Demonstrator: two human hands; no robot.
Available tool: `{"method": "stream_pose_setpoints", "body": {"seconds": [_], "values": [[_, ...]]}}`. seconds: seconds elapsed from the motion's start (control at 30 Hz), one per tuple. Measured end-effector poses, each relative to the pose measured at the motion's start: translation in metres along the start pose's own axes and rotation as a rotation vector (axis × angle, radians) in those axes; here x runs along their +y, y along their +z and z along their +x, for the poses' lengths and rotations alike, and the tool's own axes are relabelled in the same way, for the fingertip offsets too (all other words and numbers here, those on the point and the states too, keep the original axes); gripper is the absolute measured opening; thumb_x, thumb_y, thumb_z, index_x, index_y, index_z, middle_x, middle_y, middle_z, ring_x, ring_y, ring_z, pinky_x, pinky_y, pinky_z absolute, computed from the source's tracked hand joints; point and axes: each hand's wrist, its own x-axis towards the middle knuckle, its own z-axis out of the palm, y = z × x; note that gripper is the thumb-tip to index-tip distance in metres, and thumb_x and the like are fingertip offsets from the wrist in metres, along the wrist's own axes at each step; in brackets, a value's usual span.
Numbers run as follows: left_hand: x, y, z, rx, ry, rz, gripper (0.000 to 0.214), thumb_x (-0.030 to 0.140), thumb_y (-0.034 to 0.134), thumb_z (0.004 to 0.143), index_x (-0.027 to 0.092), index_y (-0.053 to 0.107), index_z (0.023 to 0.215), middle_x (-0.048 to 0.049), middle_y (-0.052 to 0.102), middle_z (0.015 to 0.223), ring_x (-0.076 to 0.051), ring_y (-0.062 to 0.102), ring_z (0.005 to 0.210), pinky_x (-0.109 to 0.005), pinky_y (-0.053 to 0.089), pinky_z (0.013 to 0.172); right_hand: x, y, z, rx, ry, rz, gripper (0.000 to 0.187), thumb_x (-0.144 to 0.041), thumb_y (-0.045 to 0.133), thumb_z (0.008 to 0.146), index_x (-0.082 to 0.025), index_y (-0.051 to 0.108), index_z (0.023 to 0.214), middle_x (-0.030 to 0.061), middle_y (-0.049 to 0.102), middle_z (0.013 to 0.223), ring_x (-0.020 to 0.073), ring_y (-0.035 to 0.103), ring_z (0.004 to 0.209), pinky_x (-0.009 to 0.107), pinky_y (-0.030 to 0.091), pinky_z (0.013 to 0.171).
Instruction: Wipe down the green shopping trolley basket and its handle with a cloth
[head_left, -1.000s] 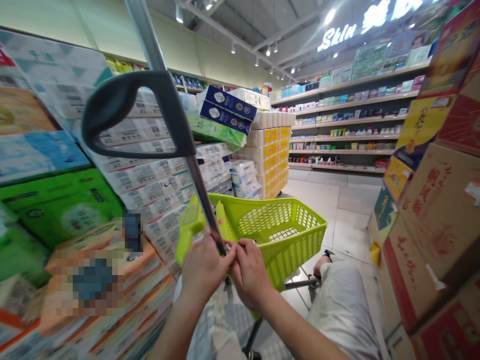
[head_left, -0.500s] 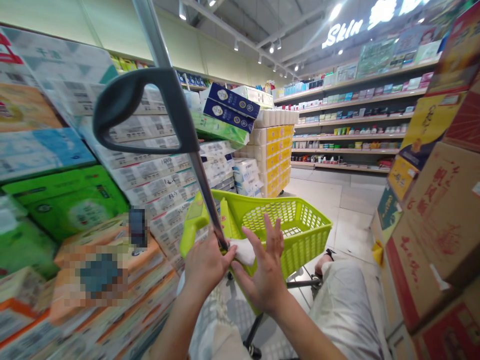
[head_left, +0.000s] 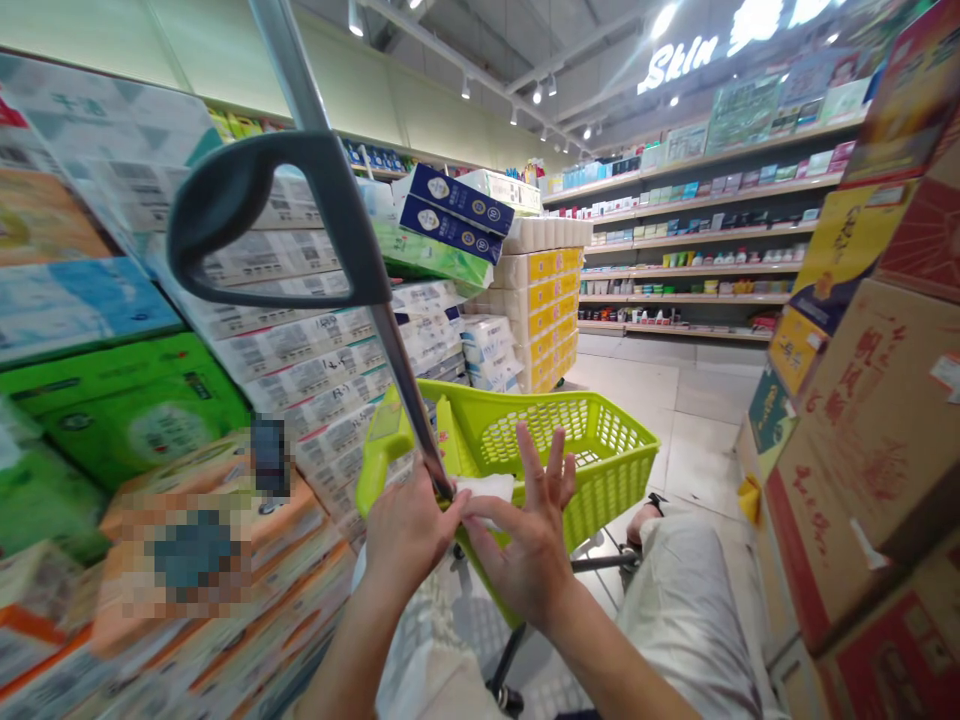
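A shiny metal pole (head_left: 401, 365) with a dark grey loop handle (head_left: 352, 220) leans up to the left in front of me. My left hand (head_left: 412, 525) is closed round the pole's lower part, its thumb against a white tissue-like piece (head_left: 491, 487). My right hand (head_left: 529, 550) pinches at the edge of that white piece with thumb and forefinger, right beside my left thumb. The other right fingers are raised and spread. Part of the white piece is hidden behind the right fingers. Just behind both hands stands a lime-green shopping basket (head_left: 615, 480) on wheels.
Stacked tissue packs (head_left: 300, 360) rise close on the left, with orange packs (head_left: 292, 550) lower down. Cardboard cartons (head_left: 862, 420) stand close on the right. My light trousers (head_left: 675, 610) show below. Shelves of small goods (head_left: 697, 240) line the back beyond a tiled floor (head_left: 645, 375).
My right thumb and forefinger have moved left and closed together at the white piece near my left thumb. The left hand stays on the pole. The view has shifted slightly.
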Motion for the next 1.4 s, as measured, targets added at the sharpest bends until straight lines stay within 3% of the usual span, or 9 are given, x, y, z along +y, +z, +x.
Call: {"method": "stream_pose_setpoints", "body": {"seconds": [0.17, 0.37, 0.5, 0.67, 0.77, 0.87, 1.03, 1.27, 1.4], "values": [[0.0, 0.003, 0.0, -0.017, -0.016, 0.032, 0.053, 0.046, 0.052, 0.084, 0.016, 0.047, 0.127, -0.0114, 0.071, 0.102, -0.031, 0.064, 0.101, -0.038, 0.046, 0.085, 0.005, -0.001, 0.002, -0.061, -0.033, 0.068, 0.021, -0.018, 0.063, 0.081, -0.03, 0.065, 0.098, -0.0036, 0.032, 0.151, 0.0301, 0.011, 0.146, 0.057, 0.015, 0.116], [0.0, 0.01, -0.002, 0.083, 0.036, 0.026, 0.055, 0.045, 0.045, 0.087, 0.01, 0.047, 0.129, -0.0136, 0.071, 0.098, -0.03, 0.065, 0.099, -0.038, 0.045, 0.085, 0.03, 0.026, -0.005, -0.314, -0.089, 0.262, 0.066, -0.016, 0.052, 0.079, -0.015, 0.031, 0.141, 0.016, 0.045, 0.141, 0.0263, 0.038, 0.135, 0.047, 0.039, 0.107], [-0.001, 0.015, -0.003, 0.118, 0.064, 0.026, 0.052, 0.045, 0.043, 0.088, 0.009, 0.05, 0.125, -0.0131, 0.072, 0.091, -0.029, 0.065, 0.097, -0.038, 0.045, 0.086, 0.036, 0.046, -0.013, -0.375, -0.042, 0.253, 0.056, -0.015, 0.046, 0.083, -0.015, 0.038, 0.138, 0.0151, 0.059, 0.126, 0.0249, 0.057, 0.112, 0.044, 0.047, 0.096], [-0.004, 0.018, -0.003, 0.162, 0.114, 0.021, 0.049, 0.043, 0.038, 0.091, 0.007, 0.051, 0.122, -0.013, 0.072, 0.089, -0.027, 0.067, 0.094, -0.037, 0.044, 0.087, 0.052, 0.045, -0.019, -0.382, 0.026, 0.161, 0.035, -0.014, 0.042, 0.086, -0.017, 0.054, 0.119, 0.0106, 0.064, 0.11, 0.023, 0.057, 0.101, 0.04, 0.045, 0.089], [-0.004, 0.019, -0.003, 0.173, 0.136, 0.026, 0.047, 0.038, 0.038, 0.09, 0.007, 0.05, 0.123, -0.0124, 0.072, 0.091, -0.025, 0.067, 0.093, -0.036, 0.044, 0.088, 0.065, 0.042, -0.026, -0.263, 0.161, 0.064, 0.026, -0.016, 0.04, 0.087, -0.016, 0.056, 0.107, 0.0108, 0.062, 0.103, 0.0239, 0.055, 0.098, 0.042, 0.043, 0.089], [-0.002, 0.022, -0.002, 0.196, 0.141, 0.054, 0.054, 0.036, 0.039, 0.088, 0.001, 0.045, 0.128, -0.0142, 0.072, 0.089, -0.025, 0.068, 0.089, -0.037, 0.045, 0.089, 0.059, 0.045, -0.031, -0.185, 0.186, 0.055, 0.027, -0.015, 0.038, 0.087, -0.016, 0.055, 0.108, 0.0113, 0.061, 0.107, 0.0247, 0.052, 0.106, 0.046, 0.037, 0.097], [-0.001, 0.026, -0.001, 0.209, 0.145, 0.049, 0.057, 0.034, 0.039, 0.087, -0.001, 0.042, 0.131, -0.0162, 0.072, 0.093, -0.026, 0.068, 0.091, -0.038, 0.045, 0.09, 0.028, 0.052, -0.026, -0.287, 0.015, 0.177, 0.037, -0.017, 0.043, 0.087, -0.017, 0.049, 0.124, 0.0103, 0.06, 0.115, 0.0221, 0.052, 0.109, 0.042, 0.035, 0.101], [-0.003, 0.026, -0.001, 0.222, 0.16, 0.062, 0.056, 0.034, 0.037, 0.087, -0.002, 0.043, 0.13, -0.0167, 0.073, 0.092, -0.026, 0.068, 0.089, -0.038, 0.045, 0.091, 0.069, 0.042, -0.036, -0.218, 0.139, 0.064, 0.028, -0.017, 0.04, 0.088, -0.018, 0.055, 0.111, 0.0085, 0.062, 0.104, 0.0225, 0.053, 0.1, 0.042, 0.037, 0.095], [0.0, 0.027, -0.001, 0.234, 0.148, 0.062, 0.055, 0.032, 0.038, 0.086, -0.001, 0.044, 0.129, -0.0164, 0.073, 0.092, -0.026, 0.068, 0.088, -0.039, 0.044, 0.091, 0.056, 0.049, -0.037, -0.175, 0.16, 0.101, 0.029, -0.016, 0.04, 0.087, -0.019, 0.055, 0.111, 0.0084, 0.061, 0.104, 0.0224, 0.053, 0.1, 0.043, 0.037, 0.096]]}}
